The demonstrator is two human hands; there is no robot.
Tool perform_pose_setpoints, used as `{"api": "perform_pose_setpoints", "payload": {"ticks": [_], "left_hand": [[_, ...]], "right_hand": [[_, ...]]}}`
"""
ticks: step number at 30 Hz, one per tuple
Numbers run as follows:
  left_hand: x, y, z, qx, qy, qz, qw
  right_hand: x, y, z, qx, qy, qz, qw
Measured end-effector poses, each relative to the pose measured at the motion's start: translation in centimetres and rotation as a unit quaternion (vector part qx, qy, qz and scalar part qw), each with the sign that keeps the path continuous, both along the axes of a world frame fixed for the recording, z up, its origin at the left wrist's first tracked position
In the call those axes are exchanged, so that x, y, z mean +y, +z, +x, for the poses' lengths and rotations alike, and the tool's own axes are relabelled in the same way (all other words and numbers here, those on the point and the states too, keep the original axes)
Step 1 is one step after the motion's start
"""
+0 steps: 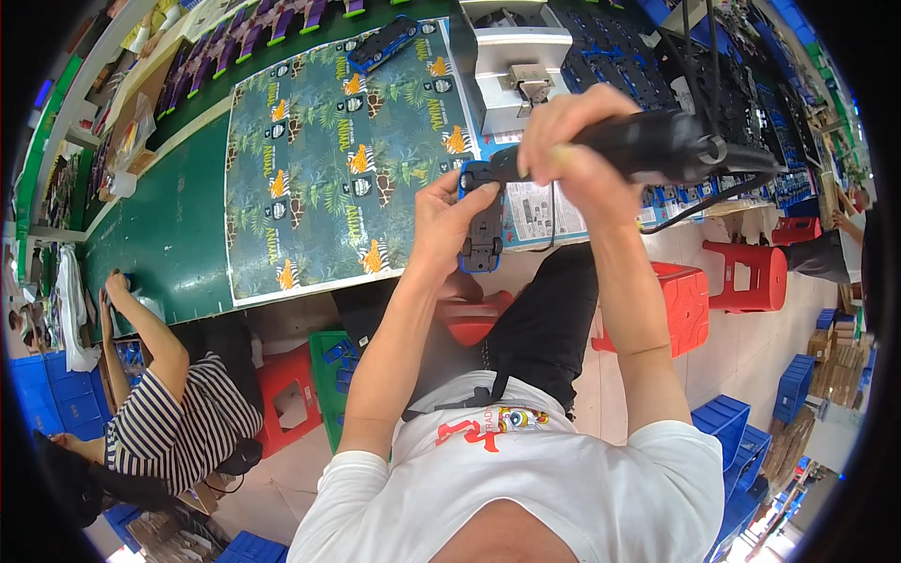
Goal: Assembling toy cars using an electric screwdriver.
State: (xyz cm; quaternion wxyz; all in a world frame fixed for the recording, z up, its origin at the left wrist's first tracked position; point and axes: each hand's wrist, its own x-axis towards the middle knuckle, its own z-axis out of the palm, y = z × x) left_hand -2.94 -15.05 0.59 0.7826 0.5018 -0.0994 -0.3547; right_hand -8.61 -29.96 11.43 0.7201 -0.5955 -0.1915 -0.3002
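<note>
My left hand (439, 223) is closed around a small blue toy car (482, 233), its black underside turned up and the thumb lying across it. In my right hand (584, 159) is a black electric screwdriver (652, 145), gripped near its front end. The tool lies nearly level, its nose pointing left at the upper end of the car. Whether the bit touches a screw is too small to tell. A second blue-and-black toy car (383, 43) rests on the printed sheet (319, 164) toward the far side of the table.
Beyond my hands stands a silver metal fixture (519, 58). Rows of blue-and-black parts (615, 61) fill the far right. A cable trails from the screwdriver. Red stools (680, 305) and a green crate (328, 375) stand below the bench edge. A striped-shirted person (183, 422) works at left.
</note>
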Motion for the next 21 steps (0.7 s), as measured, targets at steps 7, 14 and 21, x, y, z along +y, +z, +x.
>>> {"api": "perform_pose_setpoints", "payload": {"ticks": [7, 14, 21], "left_hand": [[1.9, -0.2, 1.5, 0.268, 0.034, -0.222, 0.937], [1.7, -1.2, 1.8, 0.137, 0.012, -0.137, 0.981], [1.0, -1.4, 2.3, 0.204, 0.046, -0.150, 0.966]], "right_hand": [[-5.7, 4.0, 2.2, -0.105, -0.139, 0.052, 0.983], [-3.8, 2.8, 4.0, 0.031, -0.277, -0.020, 0.960], [-5.5, 1.5, 5.9, 0.067, -0.283, -0.093, 0.952]]}}
